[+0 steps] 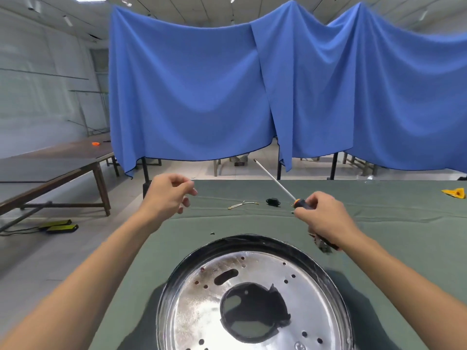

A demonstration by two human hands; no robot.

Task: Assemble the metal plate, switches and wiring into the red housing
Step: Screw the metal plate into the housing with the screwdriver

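Head view, right hand: the right hand (326, 218) has its grip closed round the dark handle of a screwdriver (275, 181); the shaft points up and away over the far edge of the surface (379, 223).
Head view, left hand: the left hand (169, 195) hangs above the left edge of the surface, fingers loosely curled, grip narrow and holding nothing.
Task's thing: the metal plate (202, 299), round and full of holes with a large dark opening in the middle, lies inside a dark rim at the near edge, below both hands. No red shows on the housing from here.
Loose parts: a short wire (242, 205) and a small black switch (273, 202) lie further back, between the hands.
Doing it well: probably steady the plate with the free hand, then bring the tip down straight onto a hole.
Around: a tiny dark bit (212, 233), perhaps a screw, lies near the rim; a yellow scrap (454, 192) far right.
In the way: nothing lies between the hands and the plate.
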